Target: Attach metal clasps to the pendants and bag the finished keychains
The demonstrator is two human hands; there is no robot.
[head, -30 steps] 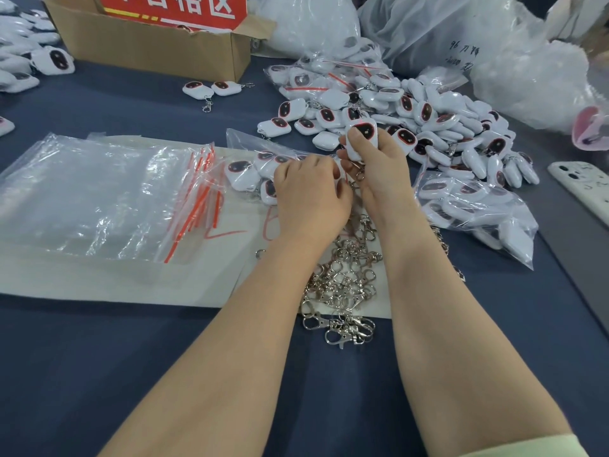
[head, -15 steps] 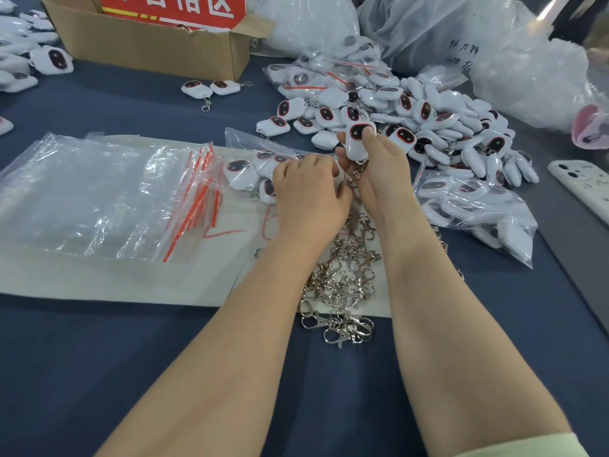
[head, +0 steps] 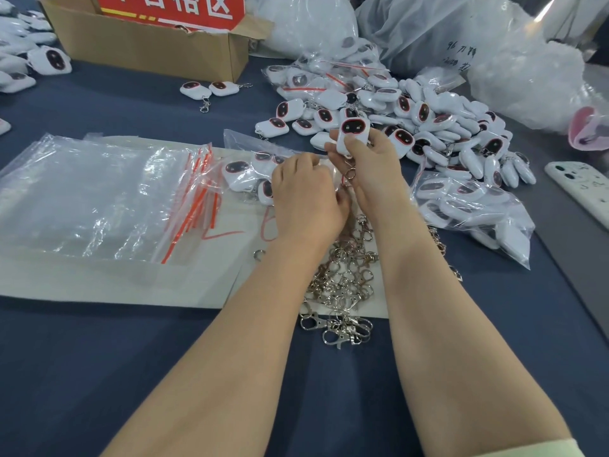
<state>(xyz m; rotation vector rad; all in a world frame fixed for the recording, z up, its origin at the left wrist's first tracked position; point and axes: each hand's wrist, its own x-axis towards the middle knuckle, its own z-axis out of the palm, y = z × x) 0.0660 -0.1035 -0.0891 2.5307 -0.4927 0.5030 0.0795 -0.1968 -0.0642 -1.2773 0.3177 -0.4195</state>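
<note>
Nearest, two bare forearms reach from six o'clock across the dark blue tablecloth (head: 99, 374). Between them lies a tangled pile of metal clasps (head: 342, 285), partly on a white sheet (head: 115, 282) spread towards nine o'clock.

Just past the clasps, at twelve o'clock from them, the left hand (head: 306, 196) is knuckles up, its fingers curled onto the mouth of a small clear bag (head: 250, 166) that has several white pendants inside. At two o'clock from it and almost touching it, the right hand (head: 372, 169) pinches one white pendant (head: 352, 133) between thumb and fingers. It is held upright, its dark red-rimmed face towards the camera, and a metal ring (head: 350, 173) hangs below it over the bag's mouth.

At nine o'clock from the hands a stack of empty zip bags (head: 99, 192) with red seal strips lies on the sheet. At three o'clock lies a filled bag (head: 471, 209) of pendants, and beyond it a phone (head: 580, 189) rests face down near the table's edge.

Farther off, at one o'clock, is a loose heap of pendants (head: 428, 127). At eleven o'clock two finished keychains (head: 211, 89) lie side by side before a cardboard box (head: 148, 44) with a red sign (head: 171, 8). Large plastic sacks (head: 428, 34) stand at the far edge.
</note>
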